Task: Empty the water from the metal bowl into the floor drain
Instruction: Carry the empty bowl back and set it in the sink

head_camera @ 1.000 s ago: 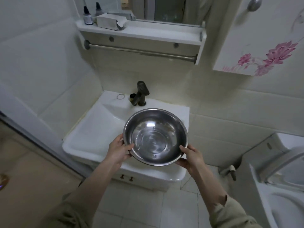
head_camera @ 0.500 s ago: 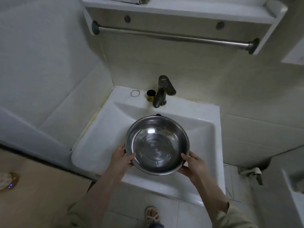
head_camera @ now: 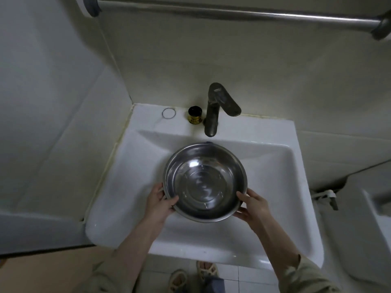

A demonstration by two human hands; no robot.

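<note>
Head view: a round, polished metal bowl [head_camera: 204, 182] (water inside is hard to make out against the shine) is held over the glossy white sink [head_camera: 127, 187], below the dull grey faucet [head_camera: 213, 111]. The left hand [head_camera: 160, 204] and right hand [head_camera: 252, 207] clasp its thin rim, 1 per side, thumbs inside.

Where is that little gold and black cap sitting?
In the head view, the gold and black cap stands on the sink back ledge, just left of the faucet and right of a thin ring.
</note>
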